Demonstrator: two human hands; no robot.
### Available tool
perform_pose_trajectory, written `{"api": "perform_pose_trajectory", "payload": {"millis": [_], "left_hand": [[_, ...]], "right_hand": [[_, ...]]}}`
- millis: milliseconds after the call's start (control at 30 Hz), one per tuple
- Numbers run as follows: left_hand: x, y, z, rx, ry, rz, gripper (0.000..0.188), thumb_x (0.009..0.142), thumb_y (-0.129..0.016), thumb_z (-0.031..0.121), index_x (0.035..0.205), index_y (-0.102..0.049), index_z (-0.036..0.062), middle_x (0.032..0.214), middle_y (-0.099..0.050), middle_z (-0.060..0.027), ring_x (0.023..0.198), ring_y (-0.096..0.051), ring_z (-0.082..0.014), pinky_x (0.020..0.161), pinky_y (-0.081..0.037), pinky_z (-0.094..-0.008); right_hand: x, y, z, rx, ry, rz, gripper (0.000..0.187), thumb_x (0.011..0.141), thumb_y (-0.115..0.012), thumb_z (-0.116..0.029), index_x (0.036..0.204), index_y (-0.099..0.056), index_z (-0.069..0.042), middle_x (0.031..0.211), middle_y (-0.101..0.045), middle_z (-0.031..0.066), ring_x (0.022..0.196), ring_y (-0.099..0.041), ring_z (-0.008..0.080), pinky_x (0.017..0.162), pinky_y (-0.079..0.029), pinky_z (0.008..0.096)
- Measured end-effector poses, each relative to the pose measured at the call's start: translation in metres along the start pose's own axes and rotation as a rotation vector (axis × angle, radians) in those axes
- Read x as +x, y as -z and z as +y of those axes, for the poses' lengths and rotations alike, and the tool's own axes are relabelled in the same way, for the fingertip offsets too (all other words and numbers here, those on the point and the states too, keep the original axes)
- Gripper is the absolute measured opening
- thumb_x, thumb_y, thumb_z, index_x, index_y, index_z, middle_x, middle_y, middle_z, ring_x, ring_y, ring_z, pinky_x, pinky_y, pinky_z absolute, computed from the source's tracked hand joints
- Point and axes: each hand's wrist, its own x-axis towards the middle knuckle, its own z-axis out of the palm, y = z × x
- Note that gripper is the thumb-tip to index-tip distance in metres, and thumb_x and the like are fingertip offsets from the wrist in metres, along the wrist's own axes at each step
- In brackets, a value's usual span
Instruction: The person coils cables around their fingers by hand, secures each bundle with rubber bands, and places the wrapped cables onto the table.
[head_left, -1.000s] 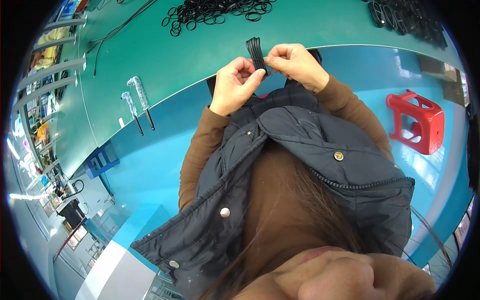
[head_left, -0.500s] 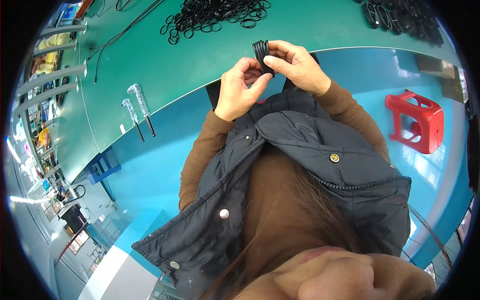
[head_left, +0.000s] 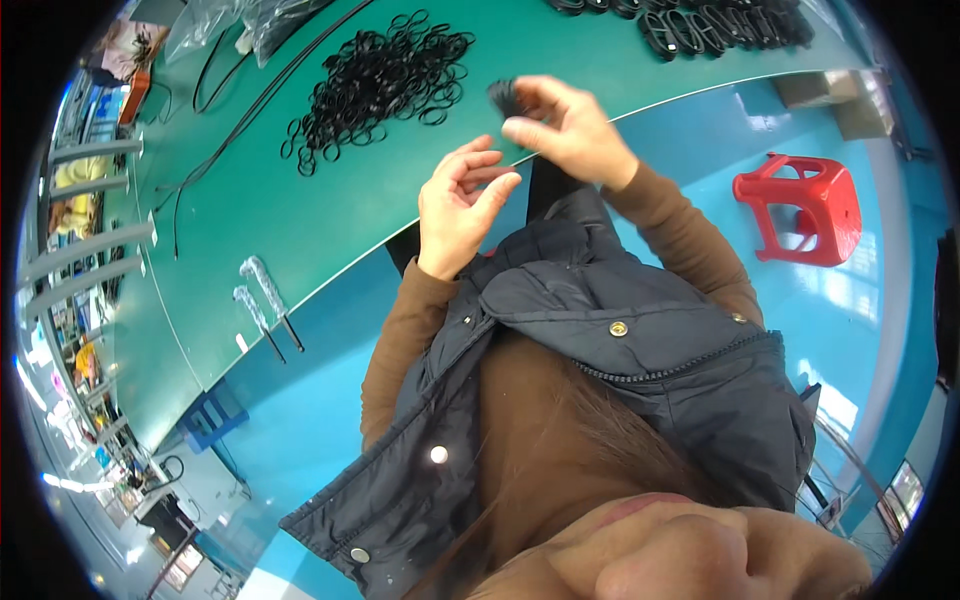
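Note:
A small coiled bundle of black cable (head_left: 505, 98) is pinched between the thumb and fingers of my right hand (head_left: 572, 128), above the green table's front edge. My left hand (head_left: 462, 205) is beside it to the left, fingers apart and holding nothing. Beyond my hands, a pile of loose black rings (head_left: 385, 85) lies spread on the green table (head_left: 270, 210). Several bundled black cables (head_left: 690, 35) lie in rows at the far right of the table.
Two black-handled tools with plastic-wrapped heads (head_left: 268, 290) lie at the table's left front edge. Long black cables (head_left: 265, 105) stretch across the left side, near clear plastic bags (head_left: 280, 25). A red stool (head_left: 805, 210) stands on the blue floor at right.
My left hand has let go of the cable bundle and drawn away from it. My right hand keeps hold of the bundle. The view has shifted, showing more of the table's far side.

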Motion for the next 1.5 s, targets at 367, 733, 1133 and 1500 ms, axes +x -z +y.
{"api": "perform_pose_trajectory", "payload": {"millis": [367, 733, 1133, 1500], "left_hand": [[-0.013, 0.025, -0.012, 0.112, -0.036, 0.118, 0.02, 0.091, -0.055, 0.007, 0.104, -0.056, -0.0074, 0.111, -0.058, -0.0164, 0.088, -0.064, -0.0195, 0.07, -0.053, -0.0264], [-0.028, 0.047, -0.013, 0.37, -0.212, 0.315, 0.011, 0.089, -0.055, 0.004, 0.094, -0.06, -0.0048, 0.098, -0.061, -0.0133, 0.076, -0.065, -0.0163, 0.063, -0.054, -0.0241], [-0.06, 0.097, -0.008, 0.454, -0.183, 0.487, 0.012, 0.089, -0.054, 0.003, 0.093, -0.062, -0.005, 0.089, -0.062, -0.0094, 0.071, -0.065, -0.0139, 0.058, -0.053, -0.0224], [-0.049, 0.112, -0.004, 0.529, -0.234, 0.422, 0.009, 0.087, -0.056, 0.004, 0.089, -0.062, -0.0029, 0.079, -0.061, -0.0086, 0.065, -0.064, -0.0135, 0.053, -0.05, -0.0231]], "right_hand": [[0.028, 0.13, 0.029, -1.672, 0.144, 0.686, 0.038, 0.073, -0.07, -0.043, 0.087, -0.061, -0.009, 0.094, -0.057, 0.0107, 0.087, -0.054, 0.0302, 0.069, -0.05, 0.0407], [0.163, -0.042, 0.035, -1.105, 0.304, 0.099, 0.021, 0.085, -0.056, -0.026, 0.099, -0.061, -0.012, 0.106, -0.056, 0.0126, 0.106, -0.05, 0.0375, 0.085, -0.047, 0.0452], [0.298, -0.085, 0.053, -1.447, 0.321, -0.139, 0.032, 0.083, -0.053, -0.017, 0.115, -0.058, -0.019, 0.111, -0.058, 0.0109, 0.107, -0.054, 0.0319, 0.085, -0.049, 0.0429], [0.326, -0.1, 0.056, -1.737, 0.847, -0.296, 0.011, 0.08, -0.052, -0.013, 0.078, -0.061, -0.009, 0.082, -0.063, 0.0095, 0.077, -0.064, 0.025, 0.061, -0.053, 0.038]]}}
